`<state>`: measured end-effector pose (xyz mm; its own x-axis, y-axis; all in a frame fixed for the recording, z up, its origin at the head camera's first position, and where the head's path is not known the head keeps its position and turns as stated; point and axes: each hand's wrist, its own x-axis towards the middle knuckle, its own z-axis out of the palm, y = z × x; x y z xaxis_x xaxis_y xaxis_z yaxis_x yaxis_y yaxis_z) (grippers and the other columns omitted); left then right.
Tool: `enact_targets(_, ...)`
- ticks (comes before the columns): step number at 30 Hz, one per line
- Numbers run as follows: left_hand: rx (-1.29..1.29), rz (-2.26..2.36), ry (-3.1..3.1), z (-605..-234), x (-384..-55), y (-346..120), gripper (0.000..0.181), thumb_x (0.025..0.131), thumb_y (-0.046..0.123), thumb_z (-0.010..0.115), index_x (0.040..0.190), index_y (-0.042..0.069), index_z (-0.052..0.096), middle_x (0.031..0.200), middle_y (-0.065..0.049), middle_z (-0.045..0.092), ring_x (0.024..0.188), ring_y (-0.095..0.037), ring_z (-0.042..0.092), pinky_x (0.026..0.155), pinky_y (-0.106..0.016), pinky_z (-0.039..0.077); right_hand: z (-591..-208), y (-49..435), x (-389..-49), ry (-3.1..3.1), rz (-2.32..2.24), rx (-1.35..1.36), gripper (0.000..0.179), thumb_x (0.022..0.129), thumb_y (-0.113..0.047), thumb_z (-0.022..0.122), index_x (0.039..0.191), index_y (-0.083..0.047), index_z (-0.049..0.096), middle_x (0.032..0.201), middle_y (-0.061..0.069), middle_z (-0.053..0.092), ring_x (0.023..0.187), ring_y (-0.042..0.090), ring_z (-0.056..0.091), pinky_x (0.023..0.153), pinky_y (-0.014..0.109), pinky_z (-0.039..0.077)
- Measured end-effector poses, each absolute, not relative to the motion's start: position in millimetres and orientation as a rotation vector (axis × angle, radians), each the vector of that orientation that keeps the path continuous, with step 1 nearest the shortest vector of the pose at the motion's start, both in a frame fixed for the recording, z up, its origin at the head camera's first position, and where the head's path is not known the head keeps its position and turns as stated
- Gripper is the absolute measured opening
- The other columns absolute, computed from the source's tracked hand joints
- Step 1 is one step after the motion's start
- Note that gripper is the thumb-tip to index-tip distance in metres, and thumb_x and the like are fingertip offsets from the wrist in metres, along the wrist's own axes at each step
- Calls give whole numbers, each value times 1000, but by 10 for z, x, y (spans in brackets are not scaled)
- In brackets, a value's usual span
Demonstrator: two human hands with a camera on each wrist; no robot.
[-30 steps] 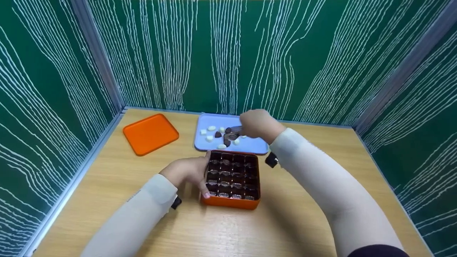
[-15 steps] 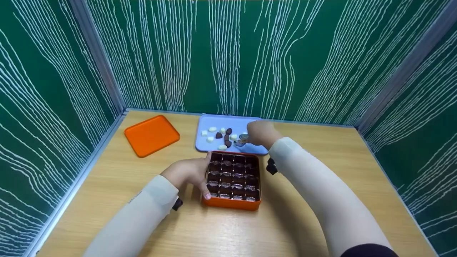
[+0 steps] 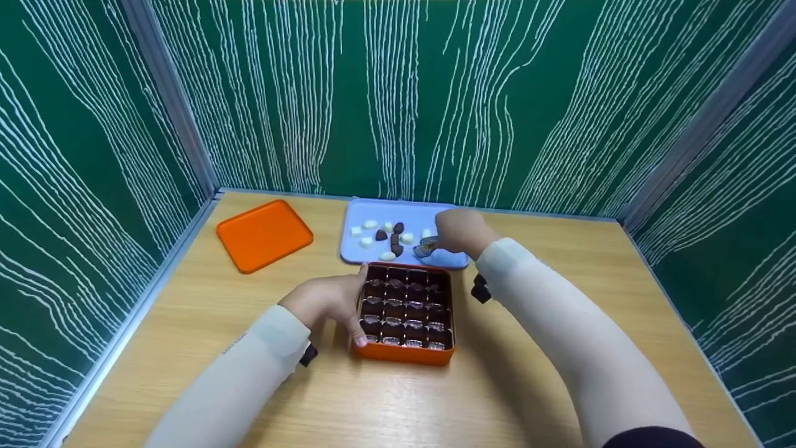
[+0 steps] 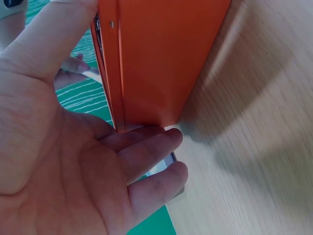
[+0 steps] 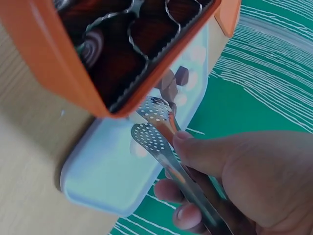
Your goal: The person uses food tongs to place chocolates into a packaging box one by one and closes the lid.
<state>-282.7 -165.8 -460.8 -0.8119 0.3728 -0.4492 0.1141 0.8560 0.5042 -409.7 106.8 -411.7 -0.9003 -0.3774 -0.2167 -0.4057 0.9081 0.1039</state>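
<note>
My left hand [image 3: 326, 303] holds the left side of an orange box [image 3: 404, 354], thumb at its near corner and fingers toward the far end. A dark brown divided insert [image 3: 405, 306] fills the box. One compartment holds a round brown swirled piece [image 5: 93, 49]. My right hand [image 3: 461, 231] grips metal tongs [image 5: 171, 169] with perforated ends, low over the blue tray [image 3: 448, 260] behind the box. The tong ends are apart; whether a piece lies between them I cannot tell. On the tray lie several white chocolates [image 3: 370, 224] and dark chocolates [image 3: 381, 235].
An orange lid [image 3: 265, 236] lies on the wooden table [image 3: 205, 348], left of the tray. Green walls [image 3: 348, 93] with white lines enclose the table at the back and sides. The box stands close in front of the tray.
My right hand has moved right and slightly nearer with the tongs, away from the dark chocolates, uncovering a white one. My left hand and the box stay nearly in place.
</note>
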Motion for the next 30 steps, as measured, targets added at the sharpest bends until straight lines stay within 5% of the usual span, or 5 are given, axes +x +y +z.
enact_targets(8, 371, 677, 2466, -4606, -2823, -1666, 181, 60, 40, 115, 181, 15, -17, 188, -22, 25, 170, -43, 37, 143, -61, 27, -3828, 1361, -3784, 2935, 242, -758, 30, 104, -30, 78, 82, -11, 72, 79, 5, 69, 71, 22, 58, 68, 42, 59)
enact_targets(18, 349, 637, 2457, -4581, -2793, -1698, 178, 63, 41, 113, 181, 18, -18, 189, -21, 22, 170, -40, 37, 142, -60, 29, -3669, 1549, -3180, 2794, 200, -930, 35, 103, -45, 85, 122, -15, 88, 94, 5, 85, 72, 19, 70, 66, 38, 63)
enact_targets(30, 320, 629, 2448, -4566, -2801, -1628, 177, 61, 41, 113, 182, 19, -15, 189, -19, 22, 170, -41, 38, 142, -63, 28, -3751, 1400, -3040, 2756, 458, -925, 30, 101, -38, 88, 101, -9, 82, 77, 2, 71, 69, 21, 61, 65, 33, 55)
